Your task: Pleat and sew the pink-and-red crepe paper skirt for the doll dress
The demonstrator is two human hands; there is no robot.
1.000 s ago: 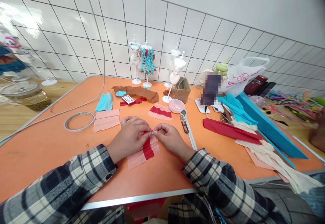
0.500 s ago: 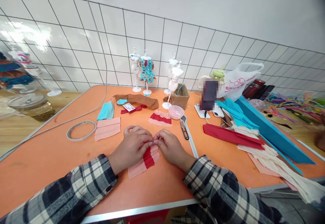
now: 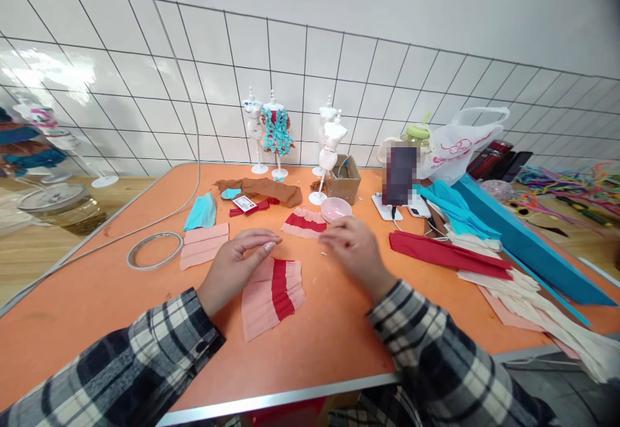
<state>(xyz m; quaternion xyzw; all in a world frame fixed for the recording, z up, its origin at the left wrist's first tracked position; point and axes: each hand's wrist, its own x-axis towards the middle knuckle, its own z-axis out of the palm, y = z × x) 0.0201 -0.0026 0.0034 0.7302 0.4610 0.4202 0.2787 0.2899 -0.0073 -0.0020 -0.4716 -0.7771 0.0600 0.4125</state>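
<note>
A gathered pink crepe paper piece (image 3: 259, 301) with a red band lies flat on the orange table. Over its upper left edge hovers my left hand (image 3: 237, 262), fingers stretched and thumb apart, with nothing in it. My right hand (image 3: 356, 252) is lifted to the right of the piece, in front of the pink bowl (image 3: 336, 209); its bent fingers are smeared by motion, so a hold cannot be made out. A tiny white scrap (image 3: 323, 253) shows just below its fingertips. Behind lies a second pink and red gathered piece (image 3: 304, 223).
Small white dress forms (image 3: 333, 139) stand near the tiled wall, one dressed in turquoise ruffles (image 3: 278, 131). A tape roll (image 3: 155, 250), pink paper (image 3: 203, 246) and blue paper (image 3: 200, 212) lie left. Right are a phone (image 3: 400, 175), red paper (image 3: 448, 254) and a plastic bag (image 3: 462, 143).
Both hands have let go of the pink and red piece's upper edge and parted. The right hand has moved up and right, the left slightly left. The piece now lies uncovered.
</note>
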